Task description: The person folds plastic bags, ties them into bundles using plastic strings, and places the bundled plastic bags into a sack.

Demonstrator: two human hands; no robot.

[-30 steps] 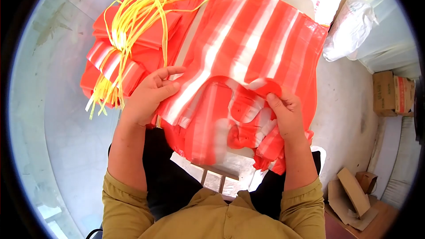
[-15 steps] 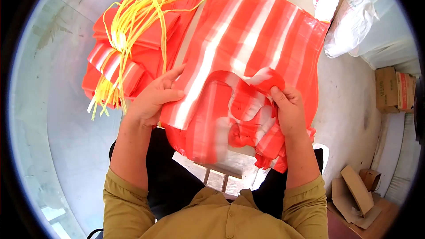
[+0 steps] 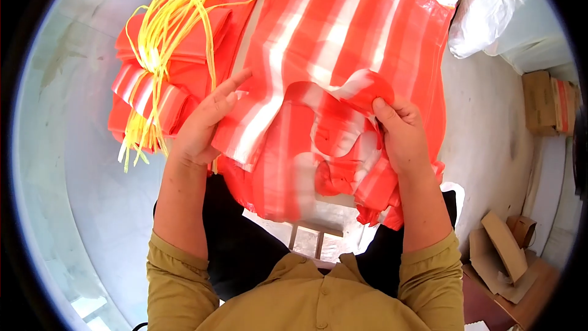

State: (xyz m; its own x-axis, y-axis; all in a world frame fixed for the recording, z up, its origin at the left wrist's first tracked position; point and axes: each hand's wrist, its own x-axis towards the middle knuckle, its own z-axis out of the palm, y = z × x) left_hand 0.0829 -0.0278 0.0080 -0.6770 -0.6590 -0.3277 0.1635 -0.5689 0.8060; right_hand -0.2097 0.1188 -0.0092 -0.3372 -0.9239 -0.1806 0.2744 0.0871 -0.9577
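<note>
A thick stack of red-and-white striped plastic bags [image 3: 361, 30] lies in front of me, its near end hanging over the table edge toward my lap. My right hand [image 3: 401, 129] pinches the rounded handle flap of the top plastic bag [image 3: 367, 89] between thumb and fingers. Below that flap the cut-out handles of more bags bunch up in loose folds. At the stack's left edge, my left hand [image 3: 211, 116] is open with its fingers stretched out, close beside the striped plastic. Whether its fingertips touch the bag is hard to tell.
To the left lies a folded pile of red bags [image 3: 226, 24] with a bundle of yellow ties [image 3: 153, 43] on it. A white sack [image 3: 484, 12] is at the upper right. Cardboard boxes [image 3: 542, 104] and an opened carton [image 3: 499, 257] sit on the right.
My left thumb has come up off the bag's edge, and the left fingers are straighter. The right hand keeps its pinch on the handle flap. The whole view has shifted slightly.
</note>
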